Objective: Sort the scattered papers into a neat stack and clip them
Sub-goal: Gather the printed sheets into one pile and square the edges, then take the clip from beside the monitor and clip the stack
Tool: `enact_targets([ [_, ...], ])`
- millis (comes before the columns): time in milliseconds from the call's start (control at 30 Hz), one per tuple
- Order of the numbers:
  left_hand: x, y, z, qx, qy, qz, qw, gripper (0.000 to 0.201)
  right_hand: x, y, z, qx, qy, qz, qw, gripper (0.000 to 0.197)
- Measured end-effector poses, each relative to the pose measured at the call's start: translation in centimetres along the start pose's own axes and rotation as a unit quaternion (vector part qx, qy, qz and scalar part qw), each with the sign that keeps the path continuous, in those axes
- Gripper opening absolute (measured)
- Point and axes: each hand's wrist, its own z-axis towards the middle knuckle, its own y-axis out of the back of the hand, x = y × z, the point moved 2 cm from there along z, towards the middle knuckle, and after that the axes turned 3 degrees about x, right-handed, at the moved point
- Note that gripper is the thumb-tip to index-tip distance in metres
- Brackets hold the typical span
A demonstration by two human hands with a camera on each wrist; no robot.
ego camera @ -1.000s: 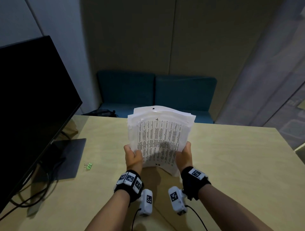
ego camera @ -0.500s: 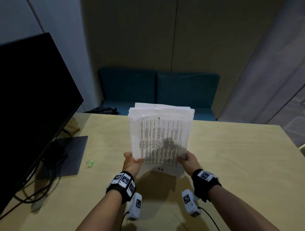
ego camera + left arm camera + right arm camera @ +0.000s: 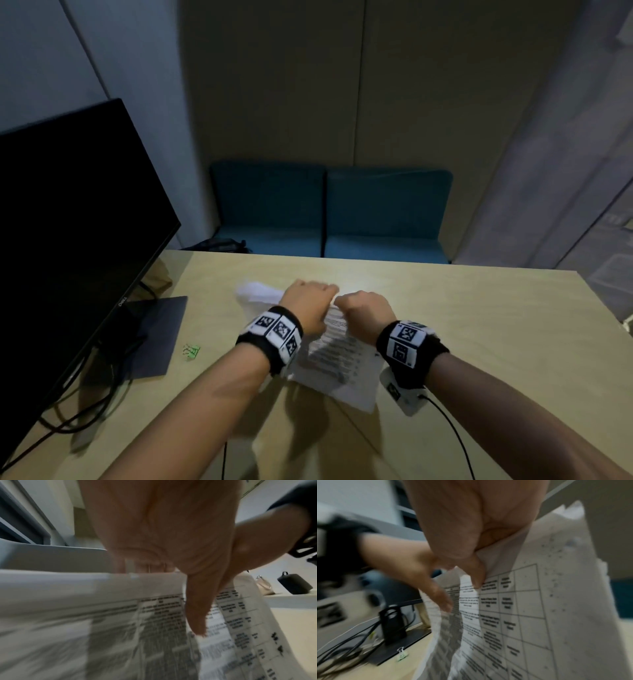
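Papers (image 3: 337, 363) are bunched up in both hands right now, sitting around the middle of the desk (image 3: 479, 342), with the sheets sagging and splayed rather than squared. Our left hand (image 3: 308, 301) has its thumb pressed on the printed face and the fingers (image 3: 145, 566) wrapped over the top edge, and the right hand (image 3: 366, 310) pinches the same edge just beside it, at about 3 o'clock from the left. We'd say the move here is to loosen the hold a bit, stand the bundle on one edge and tap it on the desk so the edges line up. The green clip (image 3: 190, 352) waits at roughly 9 o'clock from the papers, near the monitor stand (image 3: 150, 339), so we shouldn't reach for it before the stack is even.
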Motion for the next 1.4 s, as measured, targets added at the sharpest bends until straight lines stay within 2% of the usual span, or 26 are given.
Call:
enact_targets([
  [100,0.0,1.7,0.0,0.085,0.013,0.005,0.996,0.023,0.7,1.7,-0.4,0.009,0.039,-0.033,0.999,0.024],
  [200,0.0,2.6,-0.3,0.121,-0.006,-0.023,0.992,0.027,0.5,3.4,-0.9,-0.021,0.046,-0.028,0.998,0.019],
  [267,0.5,2.8,-0.8,0.119,0.013,-0.068,0.991,0.031,-0.2,4.2,-1.2,-0.061,0.031,0.016,0.998,0.016],
  [333,1.9,2.0,-1.6,0.124,0.047,-0.149,0.980,0.038,-1.4,5.0,-1.3,-0.099,-0.015,0.099,0.990,0.018],
  [367,2.8,1.3,-2.0,0.130,0.068,-0.208,0.967,0.044,-2.3,5.1,-1.3,-0.102,-0.042,0.154,0.982,0.021],
  [433,4.4,0.1,-3.2,0.133,0.093,-0.341,0.926,0.056,-4.0,4.8,-1.1,-0.060,-0.077,0.262,0.960,0.023],
  [467,4.8,-0.3,-4.0,0.129,0.096,-0.407,0.899,0.052,-4.6,4.4,-0.9,-0.021,-0.080,0.295,0.952,0.020],
  [533,5.1,-0.7,-5.8,0.114,0.103,-0.502,0.851,0.025,-5.1,3.3,-0.8,0.063,-0.062,0.321,0.943,0.007],
  [567,5.3,-1.0,-6.5,0.106,0.112,-0.532,0.832,0.021,-5.0,2.9,-0.8,0.092,-0.049,0.332,0.938,0.001],
  [633,5.5,-2.0,-7.6,0.094,0.119,-0.577,0.803,0.027,-4.3,2.6,-0.6,0.118,-0.031,0.343,0.931,0.009],
  [800,6.6,-5.5,-10.1,0.081,0.157,-0.632,0.754,0.025,-0.8,2.3,1.2,0.144,-0.022,0.298,0.944,0.006],
  [900,7.8,-7.5,-11.8,0.076,0.160,-0.672,0.719,0.044,1.8,2.0,2.3,0.167,-0.005,0.256,0.952,0.009],
  [1000,8.8,-8.5,-13.3,0.029,0.190,-0.712,0.675,0.040,4.7,2.1,3.1,0.196,0.023,0.194,0.961,0.016],
  [1100,10.1,-8.9,-14.0,-0.036,0.225,-0.725,0.650,0.033,8.4,1.2,3.9,0.231,0.068,0.090,0.967,0.026],
  [1166,11.2,-9.1,-14.4,-0.061,0.254,-0.714,0.649,0.025,10.8,0.0,4.7,0.247,0.096,0.033,0.964,0.026],
  [1300,13.0,-10.0,-15.9,-0.078,0.294,-0.675,0.672,0.012,14.2,-1.8,6.1,0.257,0.107,0.005,0.960,0.026],
  [1400,14.8,-10.9,-17.0,-0.100,0.323,-0.672,0.659,0.013,16.1,-3.1,7.2,0.240,0.103,0.037,0.965,0.026],
])
